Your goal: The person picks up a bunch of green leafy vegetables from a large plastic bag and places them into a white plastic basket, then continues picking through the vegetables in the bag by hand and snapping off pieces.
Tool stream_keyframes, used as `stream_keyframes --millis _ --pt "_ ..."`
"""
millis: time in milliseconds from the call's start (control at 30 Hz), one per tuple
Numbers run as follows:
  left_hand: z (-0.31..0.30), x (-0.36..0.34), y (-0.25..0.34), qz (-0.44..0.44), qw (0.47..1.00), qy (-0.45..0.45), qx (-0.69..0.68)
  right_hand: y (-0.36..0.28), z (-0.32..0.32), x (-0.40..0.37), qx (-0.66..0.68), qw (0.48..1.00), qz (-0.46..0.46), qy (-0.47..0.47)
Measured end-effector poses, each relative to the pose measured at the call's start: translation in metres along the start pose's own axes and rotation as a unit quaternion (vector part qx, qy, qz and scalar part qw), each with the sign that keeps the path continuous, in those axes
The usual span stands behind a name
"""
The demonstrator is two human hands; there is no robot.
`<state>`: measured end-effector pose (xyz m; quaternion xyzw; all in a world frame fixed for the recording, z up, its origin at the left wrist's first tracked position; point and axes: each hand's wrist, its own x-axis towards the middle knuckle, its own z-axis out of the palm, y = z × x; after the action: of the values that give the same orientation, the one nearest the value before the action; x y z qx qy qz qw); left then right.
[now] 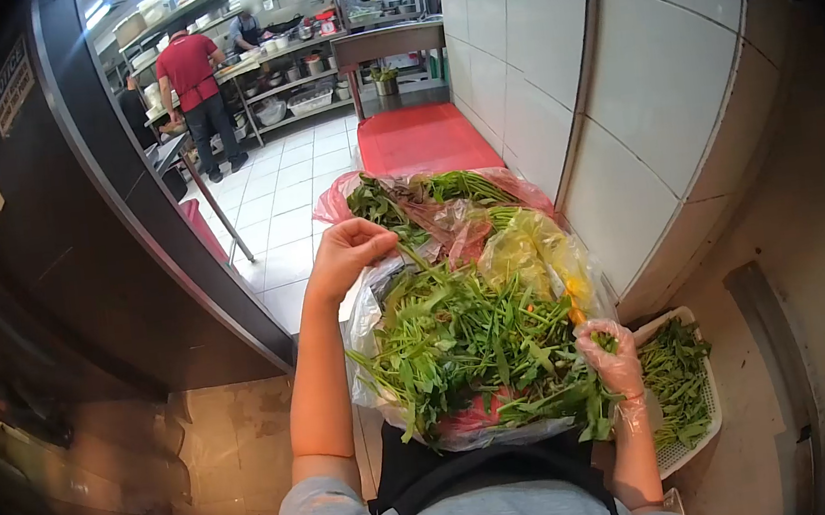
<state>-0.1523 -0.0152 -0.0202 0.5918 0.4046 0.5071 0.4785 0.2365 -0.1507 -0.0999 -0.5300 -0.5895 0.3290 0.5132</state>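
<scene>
A big heap of leafy greens (472, 342) lies on clear plastic in front of my body. My bare left hand (352, 252) is at the heap's far left edge, thumb and fingers pinched together on a thin green stem (416, 255). On the near right side, my right hand (612, 357) wears a clear plastic glove, its fingers curled round leafy greens, with leaves showing in the finger loop and below the hand. Beyond the heap, more bunches of greens (471, 187) rest in a pinkish plastic bag (331, 204). A yellowish plastic bag (522, 251) lies between them.
A white basket (711, 397) of greens stands low at my right. Behind the bags is a red flat surface (428, 140) along a tiled wall (520, 35). A dark panel (96, 210) borders the left. Farther off, people (193, 79) stand by kitchen shelves (301, 108).
</scene>
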Motion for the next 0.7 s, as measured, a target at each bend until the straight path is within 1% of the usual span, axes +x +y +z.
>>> stream_keyframes --millis 100,133,233,267,367,467,567,600,700 --pt "0.004 0.000 -0.017 -0.018 0.988 0.065 -0.137 -0.011 0.002 0.008 0.003 1.000 -0.008 -0.011" --pt "0.004 0.000 -0.025 -0.015 0.984 0.049 -0.172 -0.030 0.004 0.009 -0.006 1.000 0.008 -0.010" --pt "0.015 -0.002 -0.032 0.020 0.971 0.025 -0.239 -0.051 0.006 0.026 -0.069 0.995 -0.074 -0.023" --pt "0.021 -0.003 -0.030 0.024 0.967 0.031 -0.253 -0.065 0.010 0.028 -0.068 0.996 -0.061 -0.020" --pt "0.036 -0.005 -0.025 0.019 0.968 0.049 -0.247 -0.099 0.024 0.041 -0.101 0.983 -0.153 -0.014" --pt "0.051 -0.009 -0.015 0.010 0.974 0.083 -0.210 -0.111 0.039 0.059 -0.109 0.945 -0.307 -0.043" --pt "0.065 -0.013 -0.005 0.015 0.978 0.115 -0.171 -0.104 0.061 0.073 -0.168 0.923 -0.342 -0.056" --pt "0.069 -0.015 -0.002 0.020 0.979 0.126 -0.160 -0.096 0.067 0.077 -0.190 0.906 -0.375 -0.058" --pt "0.083 -0.020 0.004 0.040 0.979 0.146 -0.137 -0.092 0.082 0.073 -0.242 0.901 -0.360 -0.023"
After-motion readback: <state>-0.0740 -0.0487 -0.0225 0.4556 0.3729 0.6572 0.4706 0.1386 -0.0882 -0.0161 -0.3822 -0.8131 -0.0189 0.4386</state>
